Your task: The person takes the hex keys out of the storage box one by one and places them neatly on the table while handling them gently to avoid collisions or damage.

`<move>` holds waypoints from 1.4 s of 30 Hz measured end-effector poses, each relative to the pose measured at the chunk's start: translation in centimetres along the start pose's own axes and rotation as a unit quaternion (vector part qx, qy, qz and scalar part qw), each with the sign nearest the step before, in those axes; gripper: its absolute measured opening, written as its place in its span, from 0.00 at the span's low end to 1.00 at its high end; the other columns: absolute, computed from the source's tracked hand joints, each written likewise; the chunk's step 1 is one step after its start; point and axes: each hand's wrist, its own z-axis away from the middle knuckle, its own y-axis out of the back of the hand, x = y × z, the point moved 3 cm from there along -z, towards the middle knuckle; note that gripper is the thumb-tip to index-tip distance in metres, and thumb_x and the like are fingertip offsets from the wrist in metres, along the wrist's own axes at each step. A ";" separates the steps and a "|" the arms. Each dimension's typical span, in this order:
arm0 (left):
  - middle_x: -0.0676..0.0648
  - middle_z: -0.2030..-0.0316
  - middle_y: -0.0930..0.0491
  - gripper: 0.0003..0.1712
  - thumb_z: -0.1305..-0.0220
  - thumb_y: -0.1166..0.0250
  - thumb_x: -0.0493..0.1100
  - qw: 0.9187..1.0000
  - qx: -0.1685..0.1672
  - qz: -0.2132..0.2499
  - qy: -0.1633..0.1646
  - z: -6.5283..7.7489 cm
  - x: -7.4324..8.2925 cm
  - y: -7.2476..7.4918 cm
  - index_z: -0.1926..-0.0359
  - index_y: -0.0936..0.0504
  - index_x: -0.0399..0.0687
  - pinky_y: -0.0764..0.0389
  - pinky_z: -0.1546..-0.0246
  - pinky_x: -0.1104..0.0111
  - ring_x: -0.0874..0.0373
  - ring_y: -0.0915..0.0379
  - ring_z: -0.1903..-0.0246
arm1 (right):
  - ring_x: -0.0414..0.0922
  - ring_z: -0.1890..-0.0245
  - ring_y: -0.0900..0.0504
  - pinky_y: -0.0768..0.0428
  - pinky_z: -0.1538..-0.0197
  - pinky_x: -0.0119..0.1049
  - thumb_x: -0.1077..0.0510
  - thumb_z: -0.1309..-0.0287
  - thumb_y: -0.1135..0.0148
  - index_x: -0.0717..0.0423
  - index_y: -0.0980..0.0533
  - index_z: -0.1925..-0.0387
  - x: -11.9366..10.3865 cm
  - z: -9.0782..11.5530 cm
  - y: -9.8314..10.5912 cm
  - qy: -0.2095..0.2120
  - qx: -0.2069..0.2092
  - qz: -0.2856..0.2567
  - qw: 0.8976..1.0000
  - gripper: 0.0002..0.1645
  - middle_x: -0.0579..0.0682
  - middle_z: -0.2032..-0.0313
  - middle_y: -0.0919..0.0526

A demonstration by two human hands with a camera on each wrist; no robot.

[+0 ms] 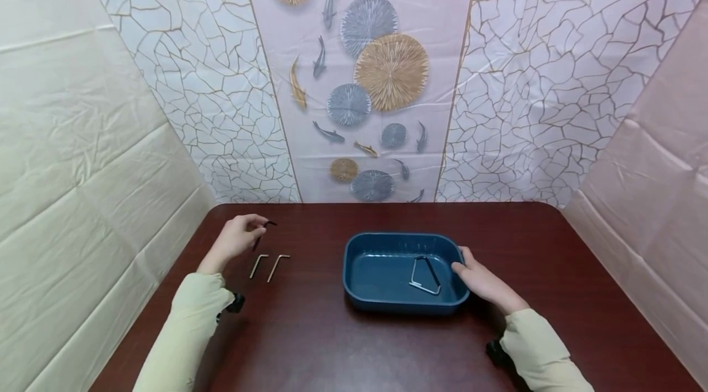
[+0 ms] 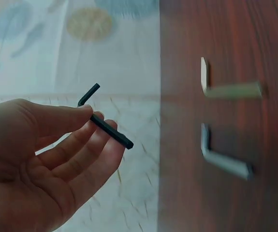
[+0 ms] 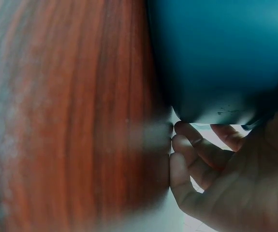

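Between thumb and fingertips, my left hand [image 1: 235, 238] pinches a black L-shaped hex key [image 2: 110, 130], raised over the left side of the table. Two silver hex keys, one on the left [image 1: 256, 266] and one on the right [image 1: 276, 269], lie side by side just below that hand. My right hand [image 1: 481, 280] holds the right end of a blue rectangular tray [image 1: 378, 275], thumb at the rim and fingers along the outside wall. Inside the tray, toward its right, a black hex key [image 1: 432, 270] and silver hex keys [image 1: 424, 289] lie overlapping.
The dark red-brown wooden table [image 1: 310, 343] has rounded far corners. A patterned cloth backdrop [image 1: 354, 72] hangs behind its far edge. Pale cloth sides flank it at left [image 1: 110, 164] and right [image 1: 652, 195].
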 end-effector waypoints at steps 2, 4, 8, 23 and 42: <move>0.37 0.63 0.15 0.14 0.28 0.39 0.35 1.000 0.003 -0.001 0.021 0.5 -1.3 0.6 0.45 0.19 0.33 0.23 0.76 0.65 0.56 0.24 0.78 | 0.69 0.29 0.51 0.43 0.33 0.70 0.49 0.20 0.62 0.67 0.63 0.24 0.0 -0.1 0.0 0.002 -0.001 -0.001 1.000 0.39 0.71 0.26 0.56; 0.38 0.66 0.16 0.14 0.28 0.40 0.35 0.999 0.005 -0.003 0.038 0.9 -2.3 1.0 0.46 0.19 0.32 0.24 0.77 0.65 0.55 0.24 0.79 | 0.69 0.29 0.51 0.43 0.33 0.70 0.49 0.20 0.62 0.67 0.63 0.24 0.1 -0.1 0.0 0.003 -0.003 -0.003 1.000 0.39 0.71 0.26 0.56; 0.37 0.65 0.16 0.14 0.29 0.39 0.34 0.998 0.004 -0.003 0.059 1.6 -3.8 1.3 0.47 0.19 0.30 0.24 0.77 0.65 0.55 0.23 0.78 | 0.69 0.29 0.50 0.43 0.33 0.70 0.50 0.20 0.62 0.67 0.63 0.24 0.0 -0.1 0.2 0.003 -0.006 -0.005 1.000 0.39 0.71 0.26 0.56; 0.36 0.62 0.15 0.15 0.32 0.39 0.32 0.992 -0.018 0.062 0.111 2.7 -7.4 -0.5 0.48 0.20 0.26 0.16 0.70 0.64 0.53 0.21 0.68 | 0.69 0.28 0.52 0.44 0.33 0.70 0.50 0.21 0.62 0.66 0.63 0.23 -0.2 -0.4 0.5 0.004 -0.008 0.002 1.000 0.39 0.70 0.25 0.56; 0.37 0.67 0.16 0.13 0.34 0.40 0.30 0.990 -0.001 0.049 0.132 2.3 -7.7 -0.7 0.52 0.19 0.23 0.15 0.71 0.64 0.53 0.19 0.72 | 0.69 0.29 0.49 0.42 0.34 0.70 0.49 0.21 0.62 0.65 0.62 0.24 0.1 0.0 0.1 -0.001 -0.004 -0.010 1.000 0.39 0.70 0.26 0.54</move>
